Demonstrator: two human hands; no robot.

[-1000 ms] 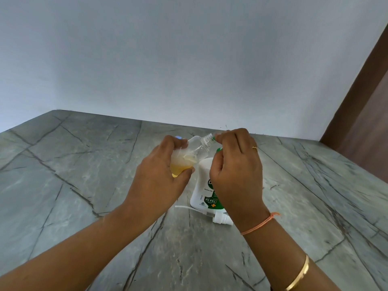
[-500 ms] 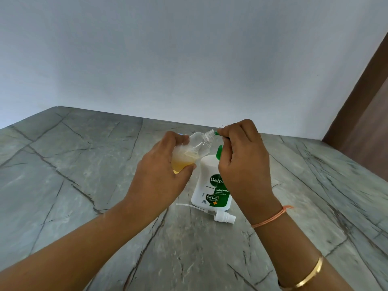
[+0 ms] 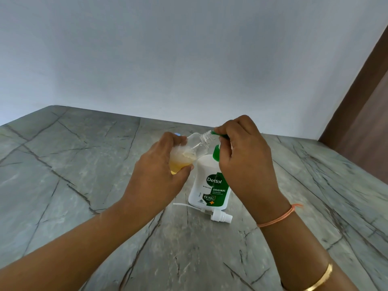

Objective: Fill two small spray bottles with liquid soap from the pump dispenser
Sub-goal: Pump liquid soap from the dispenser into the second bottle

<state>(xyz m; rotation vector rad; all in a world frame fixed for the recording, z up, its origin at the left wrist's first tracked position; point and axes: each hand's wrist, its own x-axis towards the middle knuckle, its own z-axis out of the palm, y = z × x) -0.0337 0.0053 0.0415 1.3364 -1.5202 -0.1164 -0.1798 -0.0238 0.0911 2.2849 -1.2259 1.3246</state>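
Note:
My left hand [image 3: 156, 179] grips a small clear spray bottle [image 3: 194, 147], tilted with its open neck pointing up and right. Amber soap fills its lower part. My right hand [image 3: 244, 156] is curled over the green pump head [image 3: 219, 134] of the white soap dispenser [image 3: 209, 185], with the green spout tip at the bottle's mouth. The dispenser stands upright on the table between my hands. A white spray cap [image 3: 220, 216] with its thin dip tube lies on the table in front of the dispenser. Only this one spray bottle is in view.
The grey marble-look table [image 3: 84, 164] runs back to a white wall. A brown wooden panel [image 3: 369, 114] stands at the far right. A small blue object [image 3: 177, 134] peeks out behind my left fingers.
My view has tilted, so the hands and dispenser sit higher and a little right in the frame. The bottle stays tilted at the spout and my right hand stays on the pump head.

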